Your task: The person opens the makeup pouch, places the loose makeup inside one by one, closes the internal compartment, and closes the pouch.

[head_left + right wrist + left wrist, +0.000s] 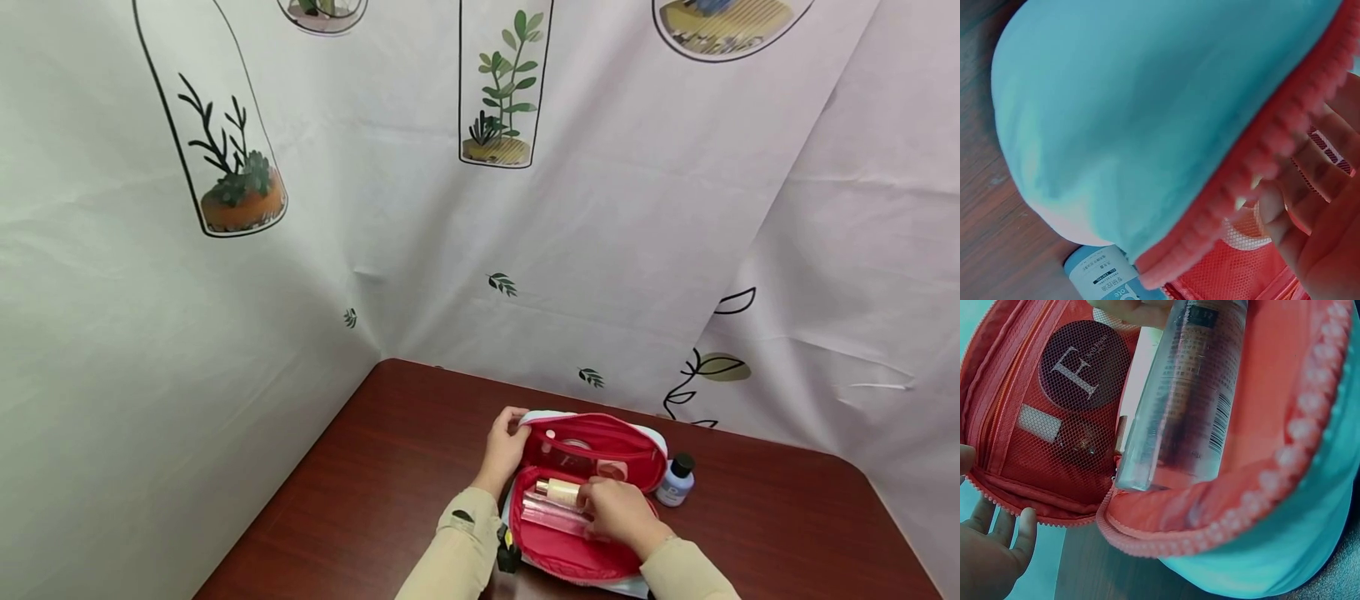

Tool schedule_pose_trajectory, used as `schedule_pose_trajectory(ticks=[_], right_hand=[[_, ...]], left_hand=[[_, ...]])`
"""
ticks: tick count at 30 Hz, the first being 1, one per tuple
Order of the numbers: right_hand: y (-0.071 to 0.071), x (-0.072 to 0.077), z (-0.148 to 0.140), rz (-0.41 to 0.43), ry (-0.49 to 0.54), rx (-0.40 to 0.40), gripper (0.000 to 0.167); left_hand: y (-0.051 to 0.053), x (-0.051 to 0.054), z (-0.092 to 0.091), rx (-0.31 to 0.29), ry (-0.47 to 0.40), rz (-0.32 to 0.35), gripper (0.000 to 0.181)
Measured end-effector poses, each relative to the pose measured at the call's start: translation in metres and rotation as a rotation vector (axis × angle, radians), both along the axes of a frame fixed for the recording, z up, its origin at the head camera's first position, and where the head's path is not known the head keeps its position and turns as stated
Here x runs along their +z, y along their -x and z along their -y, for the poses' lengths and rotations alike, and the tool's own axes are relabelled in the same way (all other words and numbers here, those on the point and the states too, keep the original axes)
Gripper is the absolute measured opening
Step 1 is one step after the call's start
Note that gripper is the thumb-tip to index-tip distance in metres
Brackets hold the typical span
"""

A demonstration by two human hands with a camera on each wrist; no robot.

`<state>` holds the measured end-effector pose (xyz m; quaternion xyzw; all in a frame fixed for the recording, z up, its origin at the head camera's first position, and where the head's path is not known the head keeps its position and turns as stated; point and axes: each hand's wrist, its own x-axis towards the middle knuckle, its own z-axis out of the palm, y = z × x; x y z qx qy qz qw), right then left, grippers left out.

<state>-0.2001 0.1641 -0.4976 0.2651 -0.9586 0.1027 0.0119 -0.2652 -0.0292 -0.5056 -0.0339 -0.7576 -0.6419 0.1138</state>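
A pouch with red lining lies unfolded, its lid raised at the back. My left hand grips the lid's left edge; in the left wrist view its fingers are behind the zipper edge. Inside the pouch, my right hand pinches the right end of a cream bottle. A clear pinkish bottle lies in front of it, marked with a barcode in the left wrist view. The lid's mesh pocket holds a round black compact. In the right wrist view the pouch's pale outside partly hides the right hand.
A blue bottle with a black cap stands right of the pouch on the brown table. A dark item with a yellow part hangs at the pouch's left side. Patterned white cloth surrounds the table's back and left.
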Motion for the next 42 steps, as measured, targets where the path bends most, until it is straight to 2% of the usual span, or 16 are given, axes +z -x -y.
schedule_pose_trajectory(ticks=[3, 6, 9, 11, 13, 16, 18, 20, 22, 25, 31, 34, 42], right_hand=[[0.001, -0.001, -0.001, -0.018, -0.006, 0.003, 0.031], [0.0, 0.001, -0.002, -0.002, -0.001, 0.002, 0.029], [-0.003, 0.013, -0.007, 0.044, 0.043, -0.014, 0.022], [-0.004, 0.028, -0.017, 0.05, 0.093, -0.037, 0.018], [-0.002, 0.048, -0.032, 0.009, 0.155, -0.1, 0.013], [0.002, 0.074, -0.062, -0.113, 0.24, -0.235, 0.009], [0.005, 0.086, -0.081, -0.175, 0.278, -0.322, 0.007], [0.007, 0.09, -0.097, -0.197, 0.288, -0.372, 0.006], [0.008, 0.087, -0.11, -0.193, 0.277, -0.395, 0.007], [0.011, 0.074, -0.12, -0.149, 0.26, -0.4, 0.014], [0.015, 0.045, -0.12, -0.007, 0.231, -0.4, 0.037], [0.017, 0.035, -0.119, 0.044, 0.22, -0.406, 0.042], [0.019, 0.02, -0.119, 0.114, 0.228, -0.428, 0.031]], left_hand=[[0.001, 0.001, 0.0, 0.003, 0.002, 0.002, 0.018], [0.0, 0.002, 0.0, -0.001, 0.004, 0.003, 0.017], [-0.001, 0.001, 0.0, -0.007, 0.012, 0.005, 0.017], [-0.001, 0.001, 0.0, -0.012, 0.013, 0.011, 0.017], [-0.001, -0.001, 0.0, -0.011, 0.014, 0.015, 0.016], [-0.001, -0.001, -0.001, -0.012, 0.01, 0.014, 0.016], [0.0, -0.002, -0.001, -0.015, 0.002, 0.01, 0.016], [0.0, -0.002, 0.0, -0.021, -0.002, 0.009, 0.017], [0.0, -0.001, 0.0, -0.026, -0.007, 0.013, 0.018], [-0.001, 0.0, 0.002, -0.022, -0.009, 0.015, 0.017], [-0.001, 0.001, 0.003, -0.017, -0.001, 0.011, 0.017], [-0.001, 0.001, 0.003, -0.02, 0.003, 0.014, 0.016], [-0.001, 0.0, 0.001, -0.018, -0.006, 0.014, 0.016]])
